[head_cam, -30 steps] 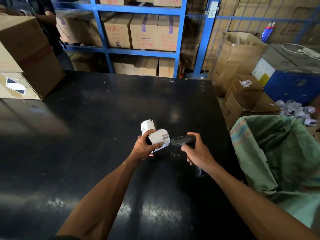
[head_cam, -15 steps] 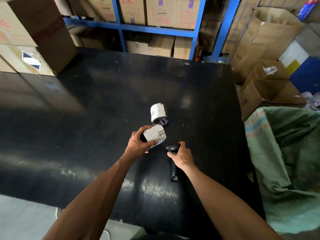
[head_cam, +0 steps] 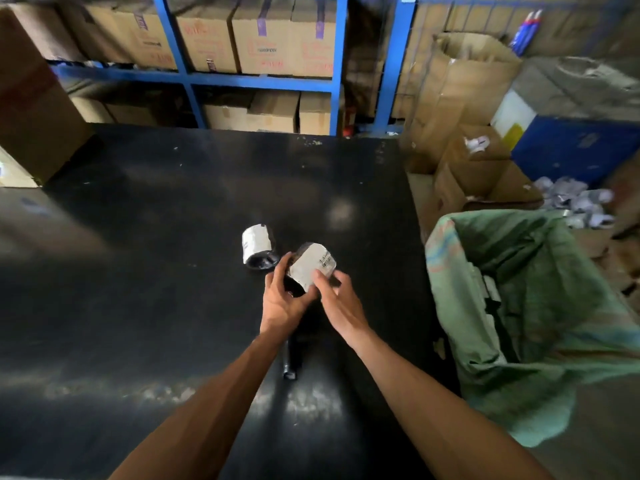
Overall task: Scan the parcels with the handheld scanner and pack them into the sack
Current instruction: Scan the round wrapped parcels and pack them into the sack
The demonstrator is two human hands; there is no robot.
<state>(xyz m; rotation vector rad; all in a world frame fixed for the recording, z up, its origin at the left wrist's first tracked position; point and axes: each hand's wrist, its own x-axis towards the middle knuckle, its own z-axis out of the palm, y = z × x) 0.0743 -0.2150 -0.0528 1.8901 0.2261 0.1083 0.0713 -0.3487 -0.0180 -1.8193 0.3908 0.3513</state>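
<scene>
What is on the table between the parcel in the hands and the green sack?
Nothing: in the head view, only bare black table lies between the held parcel and the green sack.

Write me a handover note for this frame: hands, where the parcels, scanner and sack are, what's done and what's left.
Left hand and right hand: both on the labelled parcel, held above the table.
Scanner: lying on the table under the wrists, in neither hand.
Second parcel: on the table, just beyond the hands.
Sack: open at the table's right edge.
Left: sack the held parcel, then handle the second one.
</scene>
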